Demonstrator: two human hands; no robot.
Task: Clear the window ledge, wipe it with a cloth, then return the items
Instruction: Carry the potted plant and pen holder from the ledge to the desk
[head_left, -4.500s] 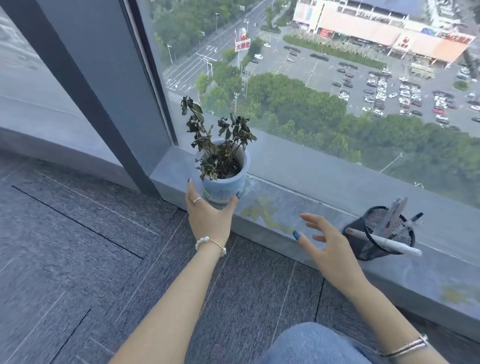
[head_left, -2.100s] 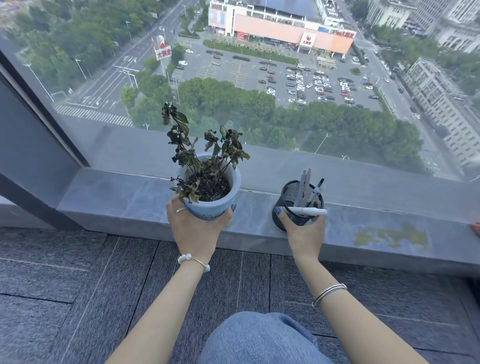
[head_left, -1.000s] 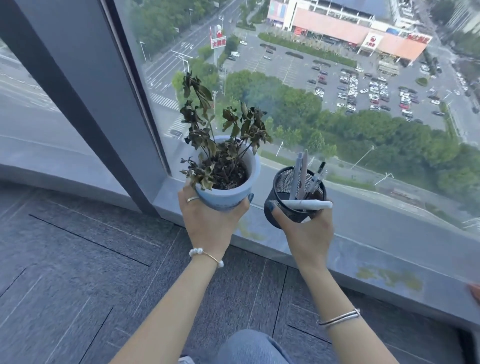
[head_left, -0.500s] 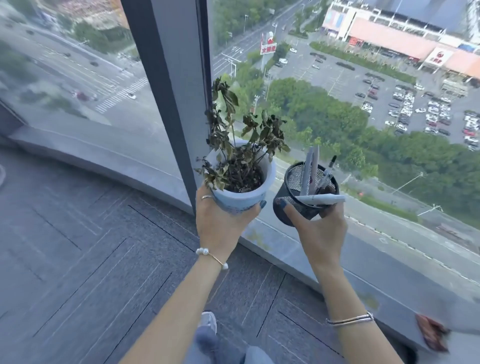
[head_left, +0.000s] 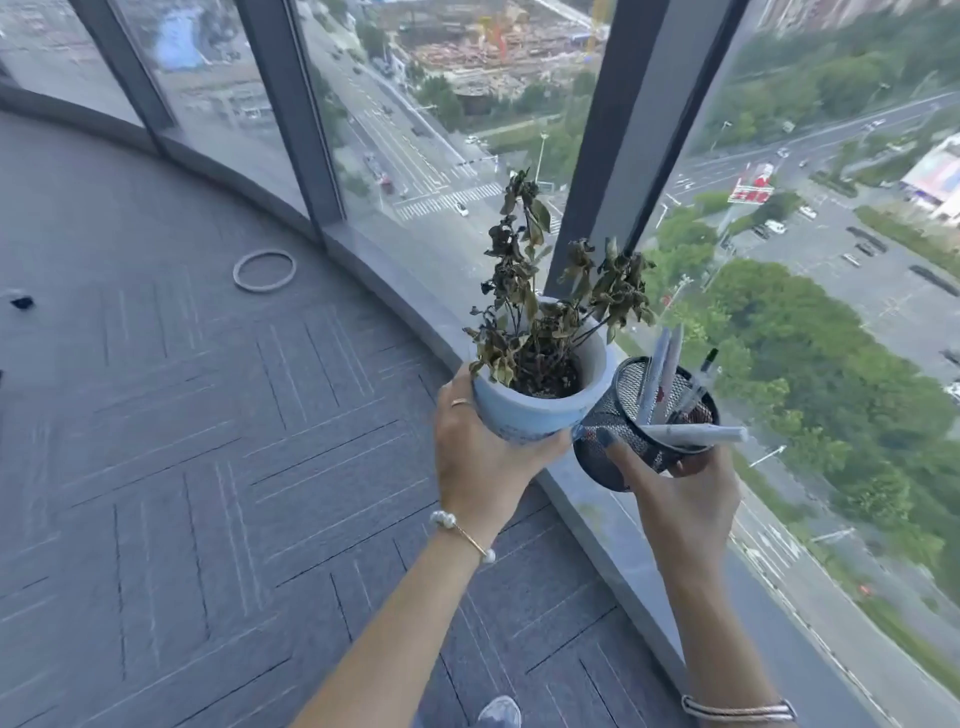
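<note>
- Left hand grips the pot from below and the side, fingers curled round its pale blue wall; a ring shows on one finger and a pearl bracelet sits on the wrist.
- The pot is held in the air, slightly tilted, above the floor edge just inside the ledge; it rests on nothing.
- The plant in the pot is wilted, with brown, drooping leaves on thin stems.
- Right hand grasps the pen cup from beneath, thumb pressed against the black mesh wall; the cup is tilted toward the camera.
- The cup is also held in the air, over the ledge, touching or just beside the pot; contact cannot be confirmed.
- Several pens stand inside the cup; one white marker lies across its rim.
- A silver bangle circles the right wrist.
- The ledge runs in a curve along the base of the window, grey, with discoloured patches near the cup.
- The carpet is grey tile; a pale ring lies on it near the window, well apart from both hands.
- A shoe tip shows at the bottom edge.
</note>
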